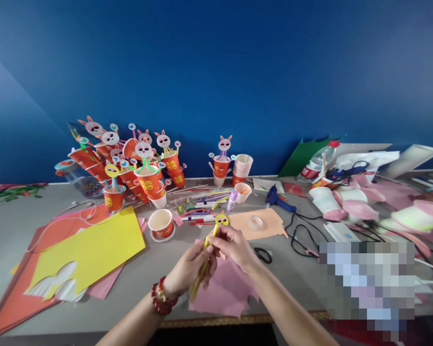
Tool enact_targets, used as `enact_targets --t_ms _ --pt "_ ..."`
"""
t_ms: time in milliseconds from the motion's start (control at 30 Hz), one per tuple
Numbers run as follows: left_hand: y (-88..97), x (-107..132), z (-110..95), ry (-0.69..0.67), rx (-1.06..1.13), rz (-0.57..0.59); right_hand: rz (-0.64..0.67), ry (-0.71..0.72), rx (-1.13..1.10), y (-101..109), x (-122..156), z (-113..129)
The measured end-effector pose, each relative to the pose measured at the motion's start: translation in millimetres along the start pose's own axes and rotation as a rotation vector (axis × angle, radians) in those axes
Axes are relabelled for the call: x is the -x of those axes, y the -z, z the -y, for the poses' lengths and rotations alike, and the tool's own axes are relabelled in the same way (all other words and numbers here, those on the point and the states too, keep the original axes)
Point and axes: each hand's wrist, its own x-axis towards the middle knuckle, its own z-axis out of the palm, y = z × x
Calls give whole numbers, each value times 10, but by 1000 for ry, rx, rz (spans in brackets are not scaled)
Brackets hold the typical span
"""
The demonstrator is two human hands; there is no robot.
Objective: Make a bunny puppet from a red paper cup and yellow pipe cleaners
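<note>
Left hand [198,259] and right hand [234,246], fingertips pinched closed on yellow stems [206,243] below a yellow rabbit face [222,220], held above pink paper [225,295] on the bench [137,288]; remotely, I judge a light, steady grip near the face best against kinking.

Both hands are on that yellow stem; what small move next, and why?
Perhaps adjust the yellow stem with the left hand while the right hand steadies it: both are pinching it, the right nearer the yellow face.
</note>
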Motion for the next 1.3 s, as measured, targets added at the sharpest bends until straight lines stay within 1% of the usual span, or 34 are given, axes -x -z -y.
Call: enact_targets --t_ms 100,133,167,233,300,367,400,467,567,667,733,800,867,933,1000,1033,1067,1167,1233,1300 --pt "23 -6 31 0 41 -53 -60 15 60 82 43 -8" --pt "35 -4 35 4 51 -78 -96 35 107 134 89 -7" --pt "48 0 34 6 58 -99 -147 71 201 202 154 -7" --pt "71 15 15 5 71 -123 -242 127 496 376 340 -27" --pt "89 30 -15 -11 86 -132 -336 138 829 578 574 -85" --pt "98 35 -39 -38 93 -148 -397 147 1129 760 801 -175" --pt "101 32 -44 -52 91 -159 -414 159 1247 829 895 -225" --pt "101 14 -42 -72 79 -174 -402 193 1412 915 1020 -319" --pt "99 -17 -18 -63 62 -171 -377 183 1526 952 1050 -413" --pt "101 -29 -6 -48 44 -183 -354 120 1490 1003 992 -432" --pt "110 -26 -10 -47 27 -201 -336 50 1380 1088 970 -410" --pt "125 -21 -18 -52 12 -215 -323 -42 1194 1196 977 -365" --pt "137 -20 -28 -59 3 -216 -291 -137 938 1280 1004 -303" --pt "140 -24 -41 -63 3 -204 -224 -207 671 1290 1025 -230" --pt "127 -28 -57 -58 13 -189 -159 -230 489 1204 1015 -163" --pt "117 -29 -67 -55 18 -185 -152 -220 454 1132 993 -136" --pt "105 -29 -76 -54 21 -182 -138 -213 451 1050 960 -116" --pt "74 -23 -98 -61 22 -178 -75 -156 563 815 829 -91" --pt "65 -18 -105 -60 28 -170 -36 -153 598 712 748 -94" --pt "65 -15 -104 -50 38 -161 -10 -159 601 656 690 -101"
